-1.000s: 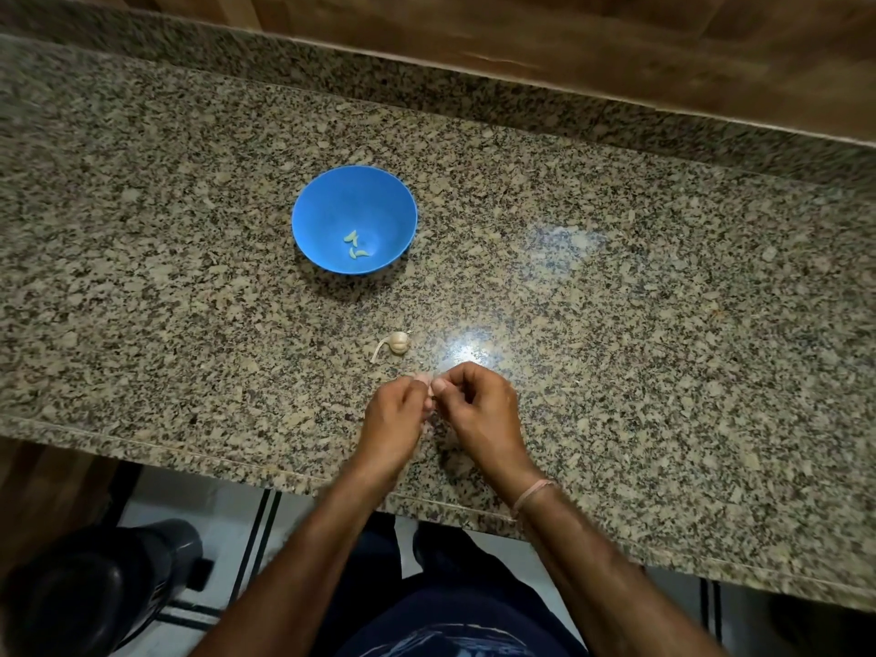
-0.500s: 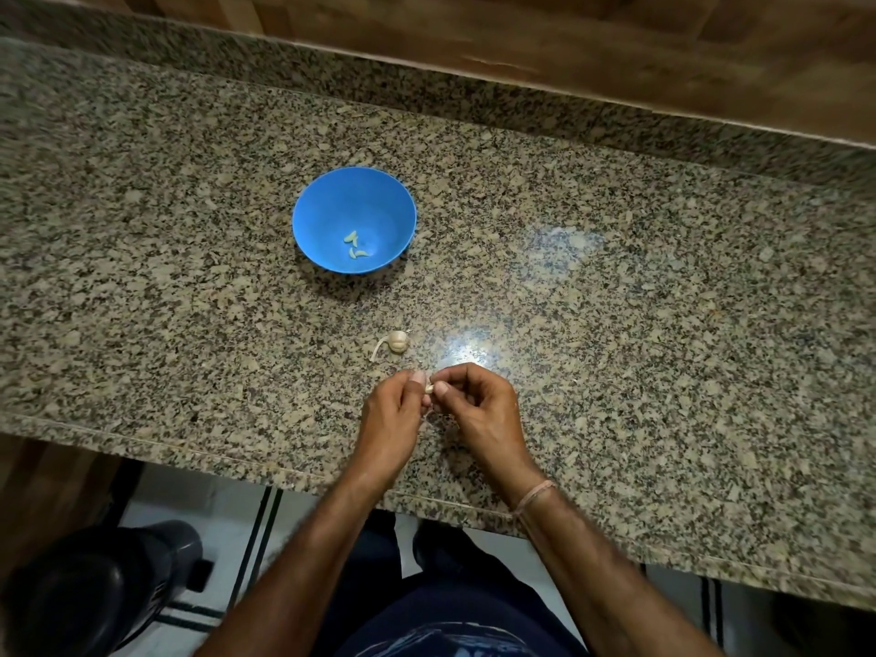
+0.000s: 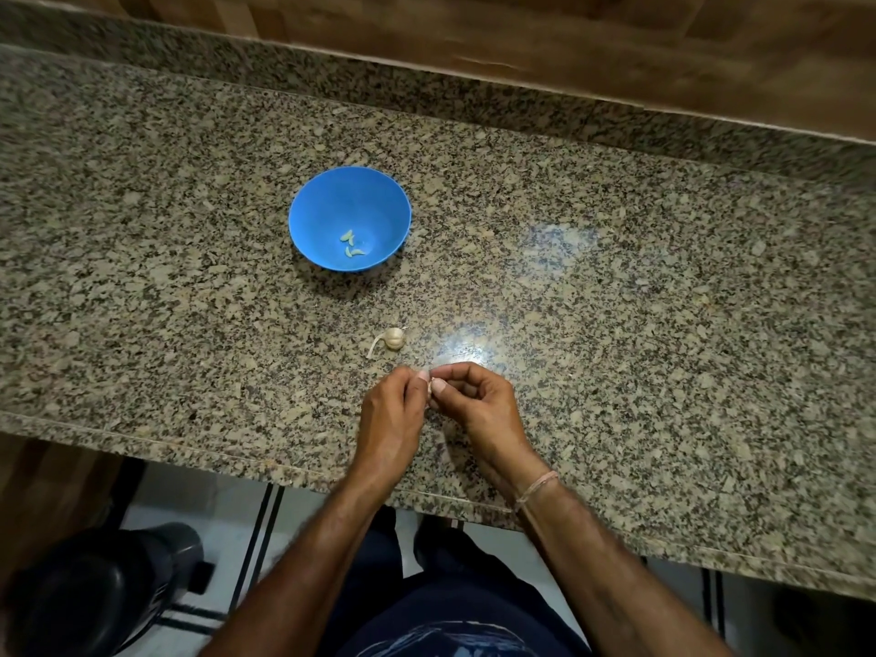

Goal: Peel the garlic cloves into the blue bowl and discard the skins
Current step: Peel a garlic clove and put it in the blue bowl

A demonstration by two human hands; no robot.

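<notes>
Garlic clove (image 3: 430,387) pinched betw. fingertips of L hand (image 3: 391,419) & R hand (image 3: 479,405), over counter (image 3: 663,324) near front edge; axis too small to tell. Bulb (image 3: 394,338) just behind, stem pointing front-left. Blue bowl (image 3: 317,215) farther back holds peeled cloves (image 3: 351,245).

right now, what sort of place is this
Probably a home kitchen: a speckled granite countertop, a blue bowl holding peeled garlic cloves, and a garlic bulb lying near the left hand and right hand, which pinch a clove.
</notes>
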